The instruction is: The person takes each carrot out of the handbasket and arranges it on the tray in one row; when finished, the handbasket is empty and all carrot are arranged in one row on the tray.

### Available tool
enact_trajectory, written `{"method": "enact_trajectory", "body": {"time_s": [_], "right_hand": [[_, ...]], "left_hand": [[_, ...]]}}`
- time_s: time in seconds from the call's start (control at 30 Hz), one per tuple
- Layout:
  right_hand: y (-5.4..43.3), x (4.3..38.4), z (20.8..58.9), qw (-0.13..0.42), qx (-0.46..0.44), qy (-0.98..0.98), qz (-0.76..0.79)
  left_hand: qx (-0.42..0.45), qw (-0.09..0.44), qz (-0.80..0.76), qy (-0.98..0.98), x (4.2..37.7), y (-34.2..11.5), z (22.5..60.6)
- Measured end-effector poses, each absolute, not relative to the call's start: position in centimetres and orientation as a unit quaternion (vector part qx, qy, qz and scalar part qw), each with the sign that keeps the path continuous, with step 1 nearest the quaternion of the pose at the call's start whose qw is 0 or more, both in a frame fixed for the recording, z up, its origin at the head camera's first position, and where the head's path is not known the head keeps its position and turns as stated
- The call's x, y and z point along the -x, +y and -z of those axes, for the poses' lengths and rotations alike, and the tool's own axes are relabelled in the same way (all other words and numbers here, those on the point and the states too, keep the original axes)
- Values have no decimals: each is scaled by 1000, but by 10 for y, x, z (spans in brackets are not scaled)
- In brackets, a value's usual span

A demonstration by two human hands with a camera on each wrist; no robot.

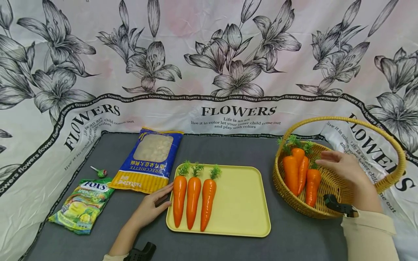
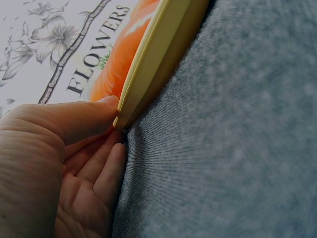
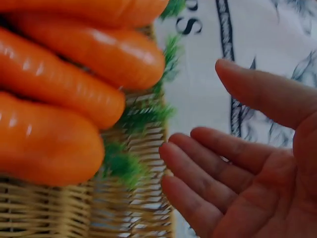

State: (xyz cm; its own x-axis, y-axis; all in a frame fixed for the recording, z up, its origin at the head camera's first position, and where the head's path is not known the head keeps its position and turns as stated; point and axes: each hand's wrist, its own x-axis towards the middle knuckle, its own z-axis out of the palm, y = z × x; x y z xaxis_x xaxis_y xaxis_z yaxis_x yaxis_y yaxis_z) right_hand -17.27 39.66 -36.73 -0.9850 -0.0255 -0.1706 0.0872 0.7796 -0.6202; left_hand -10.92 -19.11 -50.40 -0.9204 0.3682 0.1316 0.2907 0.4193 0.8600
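Note:
Three orange carrots [image 1: 193,203] with green tops lie side by side on the left part of a yellow tray [image 1: 241,203]. My left hand [image 1: 151,208] is at the tray's left edge; in the left wrist view, thumb and fingers pinch the tray's rim [image 2: 143,69]. My right hand [image 1: 343,168] is over the right side of a wicker basket [image 1: 290,197], fingers extended and apart from the carrots. Several more carrots [image 1: 312,186] lie in the basket's left half. In the right wrist view, the right hand [image 3: 242,183] holds nothing, near the basket carrots' green tops [image 3: 124,166].
A blue and yellow pasta bag [image 1: 148,163] lies behind the left hand. Farther left are a green candy bag [image 1: 85,206] and a lollipop [image 1: 102,173]. The basket's tall handle [image 1: 343,119] arches over it. A flower-printed cloth [image 1: 238,127] hangs behind the grey tabletop [image 1: 225,150].

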Motion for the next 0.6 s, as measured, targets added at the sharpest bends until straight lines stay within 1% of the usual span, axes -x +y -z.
{"method": "enact_trajectory", "body": {"time_s": [0.07, 0.2, 0.6], "right_hand": [[402, 175, 372, 109, -10, 938, 328], [412, 178, 381, 139, 3, 934, 328], [427, 178, 396, 153, 2, 927, 344]], "left_hand": [[-196, 41, -505, 840, 109, -191, 504], [-192, 49, -513, 835, 108, -190, 504], [-189, 56, -515, 834, 109, -190, 503]]}}
